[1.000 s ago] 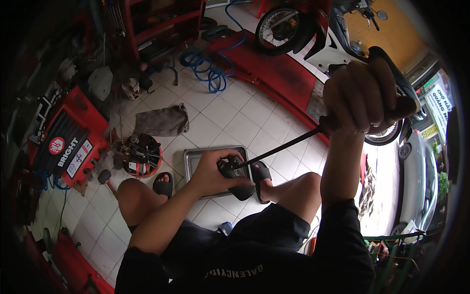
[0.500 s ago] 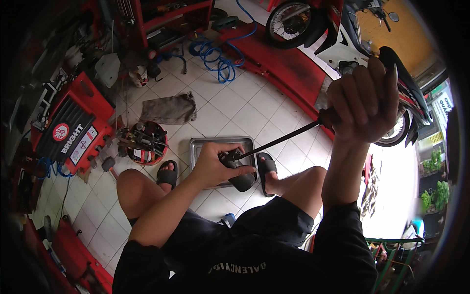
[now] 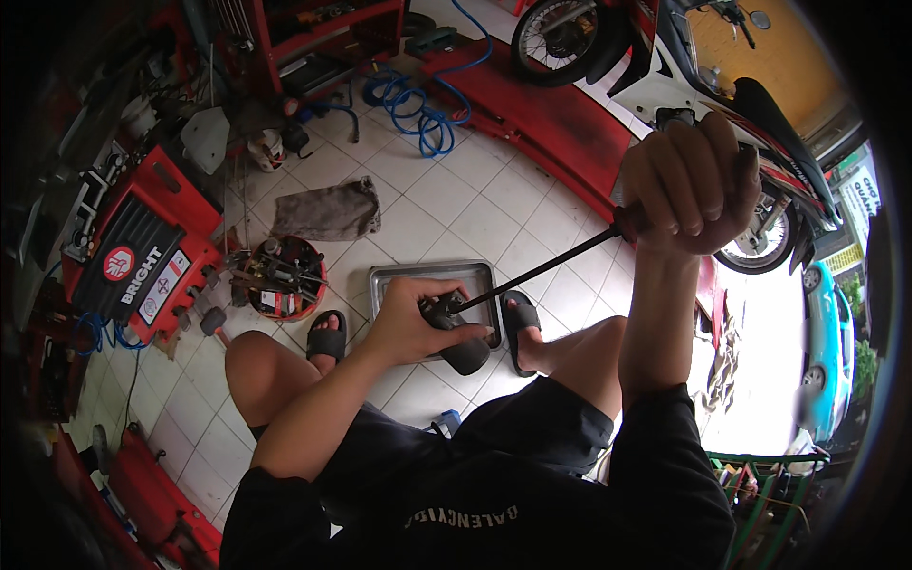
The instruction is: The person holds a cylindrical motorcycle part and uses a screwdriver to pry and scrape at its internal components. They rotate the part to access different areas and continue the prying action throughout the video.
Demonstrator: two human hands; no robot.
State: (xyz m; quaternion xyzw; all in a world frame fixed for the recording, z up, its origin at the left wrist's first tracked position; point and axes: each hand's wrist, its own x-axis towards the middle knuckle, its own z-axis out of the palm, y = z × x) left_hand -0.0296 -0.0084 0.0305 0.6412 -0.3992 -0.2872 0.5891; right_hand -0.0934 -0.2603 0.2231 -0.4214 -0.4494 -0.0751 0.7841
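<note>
My left hand (image 3: 407,321) is closed around a dark metal part (image 3: 465,355) with a rounded, cylindrical black end. It holds the part over a shallow metal tray (image 3: 432,271) that lies on the floor between my feet. Raised at the right, my right hand (image 3: 686,185) grips the handle of a long-shafted screwdriver (image 3: 543,271). The dark shaft slants down to the left, and its tip meets the top of the part beside my left thumb and fingers. Where exactly the tip sits is too small to tell.
A red tub of tools (image 3: 309,309) and a grey rag (image 3: 328,209) lie left of the tray. Red equipment (image 3: 171,195) stands farther left. A blue coiled hose (image 3: 432,133), a red lift platform (image 3: 560,133) and a motorbike (image 3: 708,104) are beyond. A turquoise car (image 3: 828,351) shows outside.
My right hand and the screwdriver handle have shifted slightly left, with the tip still at the part. My left hand has barely moved. The turquoise car has come into view outside.
</note>
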